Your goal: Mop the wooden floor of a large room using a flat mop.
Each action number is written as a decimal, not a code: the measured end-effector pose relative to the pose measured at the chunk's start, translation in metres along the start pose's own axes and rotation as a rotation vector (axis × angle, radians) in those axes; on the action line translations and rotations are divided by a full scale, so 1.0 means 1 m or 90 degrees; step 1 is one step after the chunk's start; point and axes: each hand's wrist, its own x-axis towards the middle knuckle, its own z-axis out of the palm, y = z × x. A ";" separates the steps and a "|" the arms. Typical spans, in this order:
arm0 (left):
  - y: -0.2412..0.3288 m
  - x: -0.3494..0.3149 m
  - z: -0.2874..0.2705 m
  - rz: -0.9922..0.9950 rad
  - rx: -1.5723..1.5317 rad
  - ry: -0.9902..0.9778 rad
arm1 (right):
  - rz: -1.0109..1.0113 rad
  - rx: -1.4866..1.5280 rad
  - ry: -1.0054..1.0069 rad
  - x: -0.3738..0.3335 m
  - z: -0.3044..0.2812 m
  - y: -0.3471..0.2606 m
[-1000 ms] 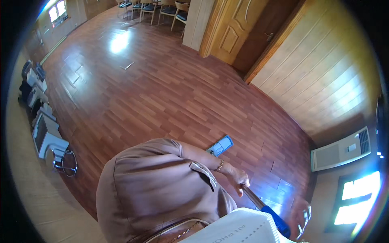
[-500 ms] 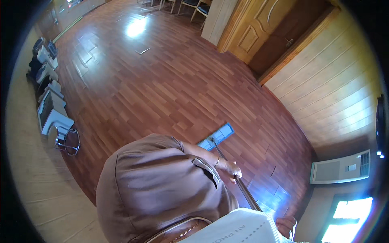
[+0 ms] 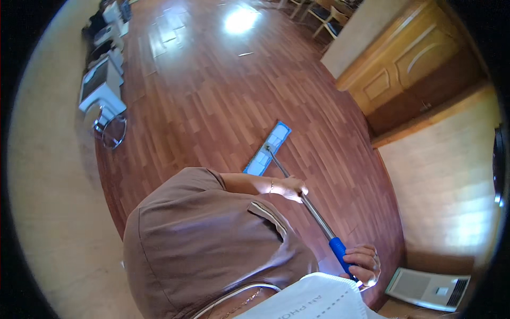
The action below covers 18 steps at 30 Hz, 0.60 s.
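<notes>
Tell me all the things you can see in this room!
Flat mop: one, blue pad, silver pole, blue grip, on the floor ahead.
Wood floor: one, reddish brown, shiny.
Door: one, light wood, upper right.
Chairs: a few, wooden, top edge.
White machines: several, along the left wall.
Floor unit: one, white, lower right.
Face mask: one, white, bottom edge.
Brown shirt: one, on the person.
Left hand: holds the pole mid-way.
Right hand: fingers wrapped round the blue grip.
</notes>
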 end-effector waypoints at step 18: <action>0.001 -0.204 -0.038 -0.440 0.127 0.326 | -0.100 0.597 -0.185 0.053 0.095 0.100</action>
